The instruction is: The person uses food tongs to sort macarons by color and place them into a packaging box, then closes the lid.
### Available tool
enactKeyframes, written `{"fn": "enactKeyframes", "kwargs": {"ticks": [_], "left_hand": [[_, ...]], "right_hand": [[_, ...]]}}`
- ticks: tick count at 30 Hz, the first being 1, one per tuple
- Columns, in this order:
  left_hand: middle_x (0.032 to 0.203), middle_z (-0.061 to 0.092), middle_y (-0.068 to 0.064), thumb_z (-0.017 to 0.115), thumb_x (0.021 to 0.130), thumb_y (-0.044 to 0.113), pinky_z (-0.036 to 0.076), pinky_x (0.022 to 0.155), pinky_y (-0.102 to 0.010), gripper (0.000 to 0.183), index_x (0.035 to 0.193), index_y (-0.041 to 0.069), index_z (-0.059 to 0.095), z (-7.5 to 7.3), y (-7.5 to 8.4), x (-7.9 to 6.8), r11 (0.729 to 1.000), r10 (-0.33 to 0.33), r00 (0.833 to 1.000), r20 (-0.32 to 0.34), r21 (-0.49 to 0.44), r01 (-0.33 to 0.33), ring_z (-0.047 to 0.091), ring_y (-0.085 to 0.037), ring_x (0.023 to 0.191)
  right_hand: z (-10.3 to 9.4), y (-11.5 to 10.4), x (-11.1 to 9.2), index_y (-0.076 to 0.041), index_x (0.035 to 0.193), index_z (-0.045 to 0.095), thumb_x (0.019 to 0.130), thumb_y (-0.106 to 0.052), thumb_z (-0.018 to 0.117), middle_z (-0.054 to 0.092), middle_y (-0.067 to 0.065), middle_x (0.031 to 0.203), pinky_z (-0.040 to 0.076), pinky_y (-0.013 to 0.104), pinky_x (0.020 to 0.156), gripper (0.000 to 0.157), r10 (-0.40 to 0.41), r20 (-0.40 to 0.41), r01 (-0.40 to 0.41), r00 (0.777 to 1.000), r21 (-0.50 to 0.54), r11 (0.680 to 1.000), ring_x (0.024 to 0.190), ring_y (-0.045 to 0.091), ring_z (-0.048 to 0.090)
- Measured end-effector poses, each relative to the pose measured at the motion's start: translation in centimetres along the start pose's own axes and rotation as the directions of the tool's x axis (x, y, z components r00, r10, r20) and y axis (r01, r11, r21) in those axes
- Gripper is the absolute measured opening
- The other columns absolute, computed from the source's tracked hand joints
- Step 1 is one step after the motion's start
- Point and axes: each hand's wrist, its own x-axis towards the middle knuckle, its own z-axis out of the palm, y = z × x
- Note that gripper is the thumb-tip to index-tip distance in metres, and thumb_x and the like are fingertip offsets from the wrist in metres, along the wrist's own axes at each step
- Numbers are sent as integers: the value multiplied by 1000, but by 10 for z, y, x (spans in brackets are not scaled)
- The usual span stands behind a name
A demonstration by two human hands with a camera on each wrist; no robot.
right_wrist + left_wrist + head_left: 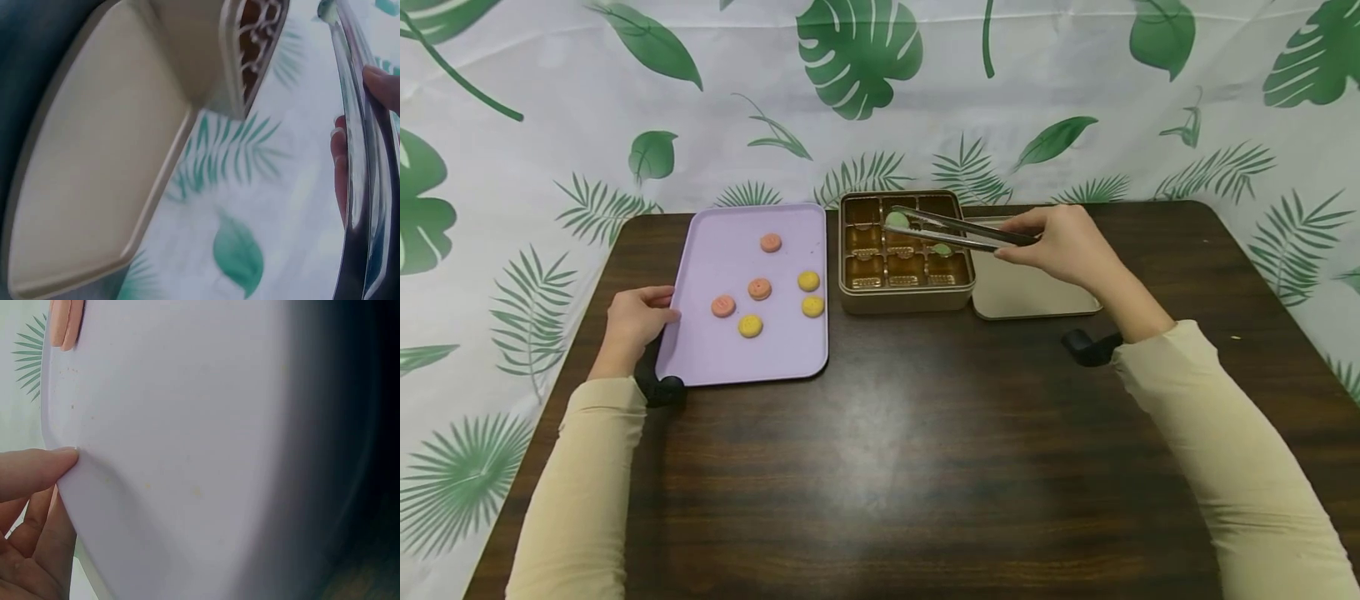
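My right hand (1060, 242) holds metal tongs (958, 225), thumb on one side and fingers on the other in the right wrist view. Between the tong tips, over the compartment box (906, 302), is a green macaron (897, 220). A second green macaron (942, 249) sits in a right-hand compartment, partly behind the tongs. My left hand (634, 321) pinches the left rim of the lilac tray (745, 367), thumb on top and fingers below the edge. On the tray lie pink macarons (760, 289) and yellow macarons (749, 326), three of each.
A beige lid (1037, 296) lies flat, inner side up, right of the box and under the right hand. The dark wooden table (880, 467) extends toward me. Behind it hangs a leaf-patterned white cloth (940, 92). A few crumbs (197, 491) dot the tray.
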Motion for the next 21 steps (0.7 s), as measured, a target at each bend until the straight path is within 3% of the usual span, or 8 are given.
{"fn": "enactKeyframes", "kwargs": {"ticks": [5,10,15,21], "left_hand": [[131,54,-29,55,89,3,43,104,-48,49,137,-5,47,-1,1,0,1000,-9,1000,5,-9,9,53,-37,121],[131,55,-29,55,89,3,44,103,-47,49,137,-5,47,0,-1,2,1000,-8,1000,-1,-4,8,53,-37,120],[133,54,-29,54,90,3,42,105,-49,50,138,-4,46,0,-1,3,999,-28,1000,7,-24,28,52,-38,122],[133,53,-29,55,90,3,42,105,-49,50,138,-4,46,-1,-1,3,999,-33,999,7,-27,33,51,-38,123]], "right_hand": [[-4,22,-16,-7,122,65,87,-30,69,67,22,117,51,50,79,43,23,1,-23,1000,-14,1000,95,35,64],[-6,36,-27,-7,121,66,86,-30,69,67,23,115,52,45,73,42,45,11,-44,999,-17,999,88,33,65],[-5,46,-32,-6,121,66,86,-31,69,68,23,114,53,43,72,43,66,36,-66,997,-15,998,93,35,65],[-4,53,-33,-6,119,67,85,-31,70,69,22,112,49,26,63,42,75,58,-74,995,-17,997,93,34,65]]}}
